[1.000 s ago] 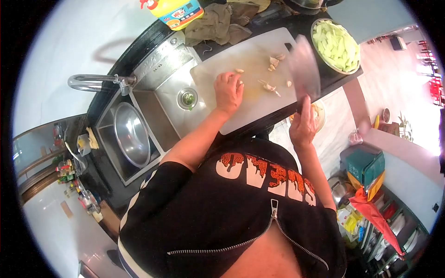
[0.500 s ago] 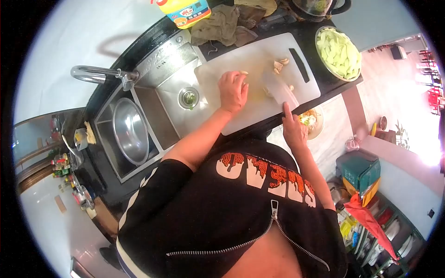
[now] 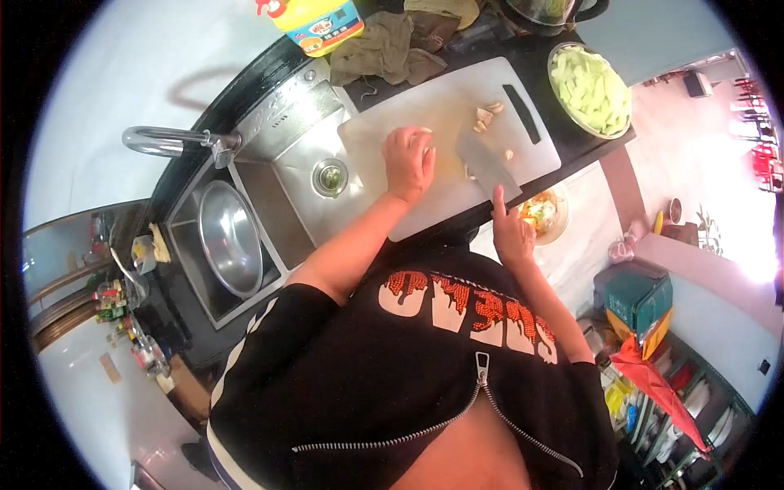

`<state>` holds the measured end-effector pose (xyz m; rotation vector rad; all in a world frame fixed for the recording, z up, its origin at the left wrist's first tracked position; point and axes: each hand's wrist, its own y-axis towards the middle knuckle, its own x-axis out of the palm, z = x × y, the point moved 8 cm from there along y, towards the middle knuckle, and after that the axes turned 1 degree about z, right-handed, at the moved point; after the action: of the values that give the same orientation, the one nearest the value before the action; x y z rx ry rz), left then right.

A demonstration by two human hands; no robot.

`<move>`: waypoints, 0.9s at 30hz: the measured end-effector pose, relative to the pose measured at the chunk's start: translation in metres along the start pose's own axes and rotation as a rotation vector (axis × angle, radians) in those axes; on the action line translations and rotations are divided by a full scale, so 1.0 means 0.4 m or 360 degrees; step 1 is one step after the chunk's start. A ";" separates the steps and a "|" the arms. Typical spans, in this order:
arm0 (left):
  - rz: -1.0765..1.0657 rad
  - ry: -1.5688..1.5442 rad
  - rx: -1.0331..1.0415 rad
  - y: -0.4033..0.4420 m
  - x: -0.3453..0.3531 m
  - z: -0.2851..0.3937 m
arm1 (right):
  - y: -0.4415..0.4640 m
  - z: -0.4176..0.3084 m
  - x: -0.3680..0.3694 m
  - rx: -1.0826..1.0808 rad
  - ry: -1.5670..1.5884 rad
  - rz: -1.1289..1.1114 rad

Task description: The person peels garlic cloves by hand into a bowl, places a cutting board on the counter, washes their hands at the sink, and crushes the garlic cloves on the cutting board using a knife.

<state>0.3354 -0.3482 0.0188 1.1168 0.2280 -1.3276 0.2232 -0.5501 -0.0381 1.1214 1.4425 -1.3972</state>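
Note:
My left hand rests on the white cutting board near the sink side, its fingers curled together; a small pale piece shows at the fingertips, perhaps garlic. My right hand grips a cleaver by its handle at the board's near edge. The cleaver lies low over the board, its broad blade pointing away from me. Beyond the blade sit garlic cloves, and one small clove is to its right. Part of another piece shows at the blade's left edge.
A steel sink with a faucet and a metal basin is at the left. A bowl of sliced green vegetable stands right of the board. Cloths and a yellow bottle lie behind. A bowl of scraps is below the counter.
The cleaver has come down from the board's right side to its middle, moving left with my right hand. My left hand has shifted slightly right and curled more.

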 end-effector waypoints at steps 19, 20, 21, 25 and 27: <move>-0.0556 0.0077 0.0457 -0.003 0.196 0.162 | -0.006 0.053 -0.100 0.0177 0.1132 0.0328; -0.0550 0.0114 0.0447 0.009 0.211 0.156 | -0.007 0.052 -0.098 0.0168 0.1128 0.0334; -0.0545 0.0151 0.0436 0.025 0.214 0.155 | -0.007 0.051 -0.098 0.0159 0.1125 0.0340; -0.0317 0.0107 0.0215 0.085 0.193 0.115 | -0.014 0.040 -0.098 0.0027 0.1061 0.0433; -0.0208 -0.0083 0.0173 0.097 0.184 0.055 | -0.024 0.039 -0.090 -0.0100 0.1011 0.0526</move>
<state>0.3805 -0.4185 -0.0017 1.1726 0.1948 -1.4980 0.2233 -0.5675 -0.0015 1.7691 1.6076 -0.7856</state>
